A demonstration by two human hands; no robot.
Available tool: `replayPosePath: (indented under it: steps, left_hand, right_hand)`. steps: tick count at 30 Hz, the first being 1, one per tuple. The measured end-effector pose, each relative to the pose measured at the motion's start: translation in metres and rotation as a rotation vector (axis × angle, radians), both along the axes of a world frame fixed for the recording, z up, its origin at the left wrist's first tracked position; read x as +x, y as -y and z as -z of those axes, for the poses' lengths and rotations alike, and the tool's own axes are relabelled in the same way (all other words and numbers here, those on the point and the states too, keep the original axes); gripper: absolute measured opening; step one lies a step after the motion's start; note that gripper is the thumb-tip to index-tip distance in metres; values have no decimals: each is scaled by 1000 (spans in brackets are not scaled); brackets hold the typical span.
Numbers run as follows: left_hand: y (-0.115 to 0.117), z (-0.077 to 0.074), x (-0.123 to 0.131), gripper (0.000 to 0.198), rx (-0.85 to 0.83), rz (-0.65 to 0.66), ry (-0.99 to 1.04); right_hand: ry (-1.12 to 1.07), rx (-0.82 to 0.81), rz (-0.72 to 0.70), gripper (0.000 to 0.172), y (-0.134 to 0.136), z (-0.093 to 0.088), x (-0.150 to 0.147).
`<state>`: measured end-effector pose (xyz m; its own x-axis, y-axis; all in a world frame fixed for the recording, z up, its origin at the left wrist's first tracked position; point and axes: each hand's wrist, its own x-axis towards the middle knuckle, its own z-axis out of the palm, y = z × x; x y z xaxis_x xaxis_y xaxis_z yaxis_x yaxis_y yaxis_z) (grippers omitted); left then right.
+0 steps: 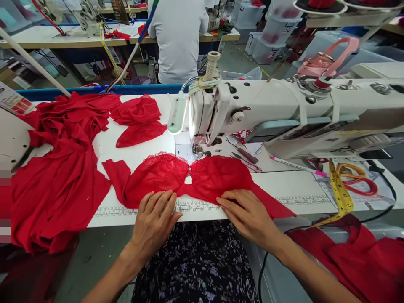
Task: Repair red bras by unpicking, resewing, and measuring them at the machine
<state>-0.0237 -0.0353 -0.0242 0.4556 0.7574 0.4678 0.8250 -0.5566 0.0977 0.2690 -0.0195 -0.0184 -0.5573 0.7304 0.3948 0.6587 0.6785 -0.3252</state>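
Observation:
A red lace bra lies spread on the white sewing table, its two cups side by side below the needle area of the sewing machine. My left hand rests flat on the lower edge of the left cup, fingers stretched and lying together. On the lower edge of the right cup lies my right hand, its fingers extended over the fabric. A printed ruler strip runs along the table's front edge, partly under the bra and hands. The presser foot is just behind the bra's centre.
Red fabric is heaped at the left, with smaller red pieces beside it. Tweezers, a pink pen, scissors and a yellow tape measure lie at the right. A person in white is at a table beyond.

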Motion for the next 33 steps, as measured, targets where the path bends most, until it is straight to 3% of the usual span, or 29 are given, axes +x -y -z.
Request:
replayPosePath:
  steps: [7,14,18,22,28,33]
  left_hand:
    - [-2,0,0,38,-33,-11,-24]
    - [-4,-10,7,40,5,36,1]
    - [-5,-11,30,48,9,162,-17]
    - [2,-1,47,60,-27,145,-72]
    - [10,9,44,62,-51,94,-102]
    - [9,2,41,62,-84,127,-80]
  right_hand:
    - [3,-69,21,31,-1,7,13]
    - [-12,2,30,37,4,-5,4]
    - [9,-37,-85,33,-13,-16,-22]
    - [42,-129,-157,30,-44,-14,-38]
    - [60,-159,-147,33,-62,-6,-31]
    - [130,-147,-154,42,-58,-7,-28]
